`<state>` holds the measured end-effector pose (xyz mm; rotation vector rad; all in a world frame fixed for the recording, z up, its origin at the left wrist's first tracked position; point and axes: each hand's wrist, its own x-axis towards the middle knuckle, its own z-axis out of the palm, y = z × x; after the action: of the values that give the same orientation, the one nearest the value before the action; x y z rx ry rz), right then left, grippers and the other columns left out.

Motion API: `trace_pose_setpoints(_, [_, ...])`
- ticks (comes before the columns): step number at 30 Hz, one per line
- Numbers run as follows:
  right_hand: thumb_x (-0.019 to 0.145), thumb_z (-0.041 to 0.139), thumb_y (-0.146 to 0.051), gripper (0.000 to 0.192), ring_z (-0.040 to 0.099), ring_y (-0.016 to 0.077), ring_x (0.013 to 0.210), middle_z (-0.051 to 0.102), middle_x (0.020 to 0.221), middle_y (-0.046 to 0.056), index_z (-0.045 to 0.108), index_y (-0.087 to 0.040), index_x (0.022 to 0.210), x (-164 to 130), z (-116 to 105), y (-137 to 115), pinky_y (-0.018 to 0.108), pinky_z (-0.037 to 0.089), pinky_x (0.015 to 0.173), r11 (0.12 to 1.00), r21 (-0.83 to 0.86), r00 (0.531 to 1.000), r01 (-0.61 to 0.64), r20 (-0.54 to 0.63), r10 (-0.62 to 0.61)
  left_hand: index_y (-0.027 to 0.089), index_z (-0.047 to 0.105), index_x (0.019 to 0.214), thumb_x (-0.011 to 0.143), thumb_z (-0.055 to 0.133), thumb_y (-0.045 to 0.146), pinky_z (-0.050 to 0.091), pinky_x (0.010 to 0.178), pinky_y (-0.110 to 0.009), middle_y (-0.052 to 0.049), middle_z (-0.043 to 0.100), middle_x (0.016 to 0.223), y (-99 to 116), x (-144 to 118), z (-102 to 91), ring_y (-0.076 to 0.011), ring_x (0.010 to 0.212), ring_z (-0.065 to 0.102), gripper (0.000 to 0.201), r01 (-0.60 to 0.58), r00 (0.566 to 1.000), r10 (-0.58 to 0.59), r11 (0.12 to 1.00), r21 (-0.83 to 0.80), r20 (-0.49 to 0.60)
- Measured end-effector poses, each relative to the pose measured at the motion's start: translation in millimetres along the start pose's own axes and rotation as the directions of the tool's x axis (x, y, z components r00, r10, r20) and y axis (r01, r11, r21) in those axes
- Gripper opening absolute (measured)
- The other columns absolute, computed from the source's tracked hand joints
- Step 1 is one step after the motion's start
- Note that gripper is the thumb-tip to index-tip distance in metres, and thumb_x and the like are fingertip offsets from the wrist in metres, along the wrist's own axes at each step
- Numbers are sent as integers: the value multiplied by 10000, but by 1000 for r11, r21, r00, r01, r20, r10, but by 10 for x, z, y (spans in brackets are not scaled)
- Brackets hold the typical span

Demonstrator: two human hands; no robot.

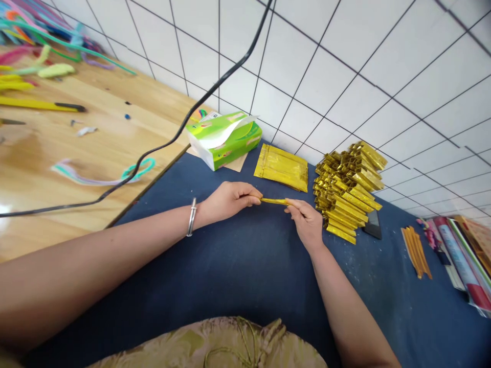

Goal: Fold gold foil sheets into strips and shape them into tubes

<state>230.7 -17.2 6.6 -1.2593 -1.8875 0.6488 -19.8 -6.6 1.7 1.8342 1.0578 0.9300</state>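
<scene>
Both of my hands pinch one thin folded strip of gold foil paper (274, 201) just above the blue cloth (238, 266). My left hand (230, 199), with a silver bangle on its wrist, holds the strip's left end. My right hand (309, 222) holds its right end. A flat stack of gold foil sheets (282, 167) lies just beyond the strip. To the right of my right hand stands a heap of folded gold pieces (349, 191).
A green tissue pack (224, 138) sits at the far edge of the cloth. A wooden table (46, 148) on the left carries coloured pipe cleaners and a black cable (164, 145). At the right lie a dark phone (372, 225), orange sticks (416, 250) and printed packets (460, 255).
</scene>
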Motion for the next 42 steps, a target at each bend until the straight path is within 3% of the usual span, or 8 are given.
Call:
trace_pose_setpoints(3, [868,531,-302,210,613,108,659,669,833,17,681,-242,1003,-14,6,-5,257,525,635,1000,-1,1000,18,1,-18,197,638,992,887,478,367,482,611,-179,20,670,730,27,-29,-1,-69,565,610,257,5,999,0,994,105,-44])
trace_pose_setpoints(5, [872,527,-302,215,588,96,594,650,764,2,673,-245,1019,-20,6,-8,251,514,614,999,-26,1000,27,-3,-27,206,635,973,897,461,376,457,589,-170,26,660,750,48,-41,-13,-51,522,577,255,-31,998,45,973,230,-55])
trace_pose_setpoints(12, [875,525,-269,179,593,144,807,636,857,36,679,-238,962,6,-3,-26,289,491,761,956,-223,981,189,0,-194,211,606,975,924,409,374,433,706,-193,-13,649,926,19,-34,-61,-120,827,608,260,-140,985,174,859,492,-23])
trace_pose_setpoints(22, [895,481,-285,193,561,144,744,600,754,16,639,-216,809,13,-8,-78,276,455,734,964,-219,988,151,56,-142,177,557,819,922,382,290,401,645,-200,-2,607,769,90,-20,-52,-115,723,587,232,-168,983,178,825,539,34])
trace_pose_setpoints(26, [897,474,-282,190,563,138,763,604,799,20,648,-213,863,21,8,-63,271,452,740,974,-186,991,132,46,-126,180,566,845,930,378,321,406,647,-197,1,615,793,73,-27,-56,-112,737,591,250,-182,980,198,813,553,32])
trace_pose_setpoints(32, [852,536,-314,294,564,129,720,604,845,5,572,-247,1136,-2,54,8,280,476,734,987,-160,998,13,-55,-22,199,608,966,929,406,365,428,688,-209,-18,644,877,52,-56,-40,-117,790,602,264,-205,959,280,772,602,-32])
trace_pose_setpoints(37, [837,549,-289,226,553,127,701,593,806,0,607,-240,1049,-19,76,28,275,473,716,985,-170,997,13,-72,-26,204,616,999,929,408,355,446,744,-218,-29,650,941,76,-64,-17,-129,870,604,266,-257,951,310,763,593,13])
trace_pose_setpoints(42, [855,523,-258,193,559,133,746,595,827,9,627,-245,1017,-12,67,-5,276,468,736,978,-196,997,75,-10,-78,211,619,966,923,410,383,452,757,-209,-14,643,947,119,-72,0,-121,866,605,274,-214,973,228,820,532,39])
